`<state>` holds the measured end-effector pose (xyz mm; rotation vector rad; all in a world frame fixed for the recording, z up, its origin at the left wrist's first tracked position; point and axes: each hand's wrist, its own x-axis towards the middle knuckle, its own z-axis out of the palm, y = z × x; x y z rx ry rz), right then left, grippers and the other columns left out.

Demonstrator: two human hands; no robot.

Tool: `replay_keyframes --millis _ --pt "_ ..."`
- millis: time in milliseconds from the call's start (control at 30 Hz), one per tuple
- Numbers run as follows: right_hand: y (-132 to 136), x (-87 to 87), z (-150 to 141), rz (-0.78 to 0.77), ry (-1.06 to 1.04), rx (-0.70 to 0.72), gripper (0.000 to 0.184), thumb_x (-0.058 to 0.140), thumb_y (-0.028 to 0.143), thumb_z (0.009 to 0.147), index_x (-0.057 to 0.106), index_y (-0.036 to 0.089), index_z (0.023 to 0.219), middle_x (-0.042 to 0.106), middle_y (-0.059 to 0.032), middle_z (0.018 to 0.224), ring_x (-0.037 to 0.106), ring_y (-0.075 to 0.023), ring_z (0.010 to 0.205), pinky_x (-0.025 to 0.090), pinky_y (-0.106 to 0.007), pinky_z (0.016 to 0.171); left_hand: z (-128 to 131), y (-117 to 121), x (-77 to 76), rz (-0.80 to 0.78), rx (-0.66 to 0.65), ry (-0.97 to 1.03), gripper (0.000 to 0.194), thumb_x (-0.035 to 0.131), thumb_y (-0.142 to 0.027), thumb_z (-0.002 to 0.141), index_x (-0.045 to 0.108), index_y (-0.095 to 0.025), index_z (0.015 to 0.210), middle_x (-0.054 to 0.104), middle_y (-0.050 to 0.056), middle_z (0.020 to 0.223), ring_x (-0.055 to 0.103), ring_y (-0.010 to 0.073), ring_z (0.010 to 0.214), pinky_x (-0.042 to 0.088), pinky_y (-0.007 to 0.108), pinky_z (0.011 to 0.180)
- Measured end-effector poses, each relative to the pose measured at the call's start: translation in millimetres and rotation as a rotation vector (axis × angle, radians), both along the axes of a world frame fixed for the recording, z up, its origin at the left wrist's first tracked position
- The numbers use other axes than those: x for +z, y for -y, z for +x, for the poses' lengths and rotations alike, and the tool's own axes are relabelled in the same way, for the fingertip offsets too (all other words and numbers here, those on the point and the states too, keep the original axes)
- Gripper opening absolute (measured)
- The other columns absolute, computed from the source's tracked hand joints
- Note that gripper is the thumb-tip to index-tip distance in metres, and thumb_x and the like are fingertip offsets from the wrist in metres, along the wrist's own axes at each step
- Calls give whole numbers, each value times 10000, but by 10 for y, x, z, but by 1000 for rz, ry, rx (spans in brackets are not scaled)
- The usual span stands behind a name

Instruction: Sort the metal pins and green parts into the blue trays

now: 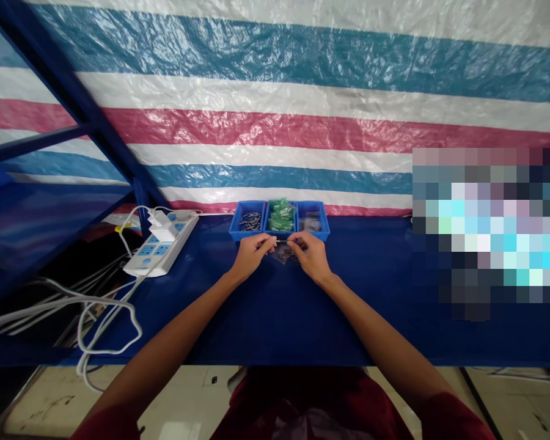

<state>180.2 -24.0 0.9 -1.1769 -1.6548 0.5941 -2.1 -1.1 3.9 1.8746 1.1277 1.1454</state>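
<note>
My left hand (pixel 255 252) and my right hand (pixel 309 253) meet just in front of three small blue bins. Between their fingertips runs a thin metal pin-like piece (pixel 282 241), pinched at its left end by my left hand and at its right end by my right. Its exact kind is too small to make out. Below it a clear plastic bag (pixel 283 253) lies on the table, partly hidden by my right hand. The left bin (pixel 233 231) holds loose metal pieces, the middle bin (pixel 280 234) green packets, and the right bin (pixel 326 231) clear plastic bags.
A white power strip (pixel 165 260) with a plugged-in adapter (pixel 162 227) lies on the blue table (pixel 275 318) at left. Loose white cables (pixel 107 351) hang over the table's left side. A blue metal frame (pixel 105 146) rises there. A striped sheet (pixel 275 131) backs the table. The right side is pixelated.
</note>
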Motion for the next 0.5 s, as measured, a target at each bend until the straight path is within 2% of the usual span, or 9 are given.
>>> replay_keyframes --millis 67,200,333,500 --pt "-1 -4 0 -1 8 1 176 513 319 879 630 191 845 669 -43 868 611 -143 660 505 -268 673 -1 3 0 1 11 10 356 550 -460 880 693 -161 751 676 26 666 628 145 607 513 232 574" --pt "-13 -16 4 -7 7 -4 185 497 323 895 615 192 838 648 -30 804 589 -135 614 493 -261 655 -8 10 -4 79 49 7 288 645 -430 821 723 -182 946 728 47 848 668 178 744 535 257 649" --pt "-16 -23 9 -7 18 -3 197 493 337 903 614 191 850 631 -19 752 581 -135 600 484 -258 648 -10 20 -4 108 57 -5 243 674 -408 801 738 -187 879 740 52 873 676 192 770 546 283 692" --pt "5 -15 2 -17 5 10 224 506 375 899 627 188 875 654 -36 819 600 -143 641 491 -266 658 -7 17 5 77 51 3 229 653 -398 819 732 -183 817 739 39 812 669 178 715 541 272 670"
